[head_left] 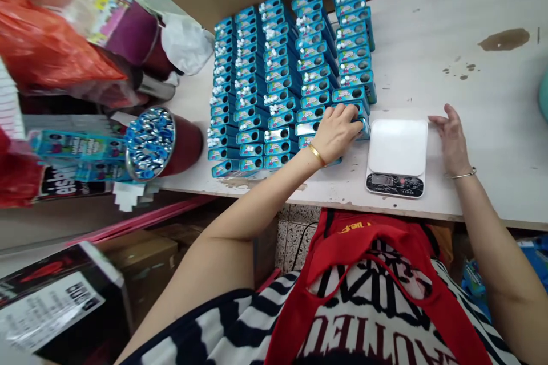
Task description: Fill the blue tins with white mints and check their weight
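Far left, a dark red bucket [188,145] of blue-and-silver packets. Next, blue boxes [279,120] standing in five columns on the tabletop [419,63]. Left hand [338,134]: fingers curled over the rightmost column's near end; any pinch cannot be told. Then a white scale [398,148]. Right hand [454,145]: fingers loosely spread beside the scale's right edge.

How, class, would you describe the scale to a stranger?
On the pale table, find the rows of blue boxes. Just right of them, beside the right hand, sits the scale: unlike the boxes, flat and white with a black control panel.
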A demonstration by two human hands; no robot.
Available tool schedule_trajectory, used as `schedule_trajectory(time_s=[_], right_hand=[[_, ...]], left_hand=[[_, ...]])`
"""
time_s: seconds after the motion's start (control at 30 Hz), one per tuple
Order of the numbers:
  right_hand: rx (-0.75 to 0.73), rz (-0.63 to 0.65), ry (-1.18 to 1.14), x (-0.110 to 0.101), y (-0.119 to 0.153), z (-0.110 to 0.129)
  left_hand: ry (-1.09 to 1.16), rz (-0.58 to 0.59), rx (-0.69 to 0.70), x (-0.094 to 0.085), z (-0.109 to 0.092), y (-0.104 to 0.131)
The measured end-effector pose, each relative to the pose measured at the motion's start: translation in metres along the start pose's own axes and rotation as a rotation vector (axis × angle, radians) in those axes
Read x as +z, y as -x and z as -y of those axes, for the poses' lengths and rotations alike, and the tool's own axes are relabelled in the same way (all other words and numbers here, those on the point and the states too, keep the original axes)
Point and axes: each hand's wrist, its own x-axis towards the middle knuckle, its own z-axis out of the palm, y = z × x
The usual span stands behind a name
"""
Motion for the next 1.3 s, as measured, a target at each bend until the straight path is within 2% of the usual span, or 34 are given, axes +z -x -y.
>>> schedule_trajectory(time_s=[0.1, 0.2, 0.4, 0.47, 0.57, 0.63, 0.73, 0.9, 1.13, 1.3], right_hand=[[0.069, -0.109, 0.005, -0.015, 0.036, 0.005], [0.087, -0.119, 0.021, -0.028, 0.063, 0.011], [0.019, -0.136, 0.108, -0.035, 0.085, 0.009], [-0.06, -0.179, 0.186, -0.031, 0.094, 0.012], [-0.294, -0.205, 0.33, -0.018, 0.117, 0.024], [-0.432, -0.13, 0.397, -0.006, 0.134, 0.032], [-0.522, -0.002, 0.484, 0.013, 0.152, 0.04], [-0.508, 0.0, 0.549, 0.032, 0.156, 0.039], [-0.477, 0.021, 0.613, 0.034, 0.157, 0.028], [-0.489, 0.01, 0.628, 0.034, 0.159, 0.028]], left_hand=[[0.021, -0.02, 0.016, 0.0, -0.003, 0.003], [0.042, -0.061, 0.021, -0.008, -0.004, 0.008], [0.056, -0.053, -0.044, -0.035, -0.007, 0.015], [0.055, -0.045, -0.054, -0.038, -0.01, 0.014], [0.03, -0.031, -0.023, -0.033, -0.015, 0.011], [0.027, -0.017, -0.019, -0.028, -0.017, 0.008], [0.011, -0.043, -0.025, -0.019, -0.014, 0.005], [-0.013, -0.132, 0.005, -0.01, -0.004, 0.009], [0.106, -0.078, -0.009, 0.001, -0.001, 0.005], [0.141, -0.068, -0.035, 0.0, 0.003, 0.004]])
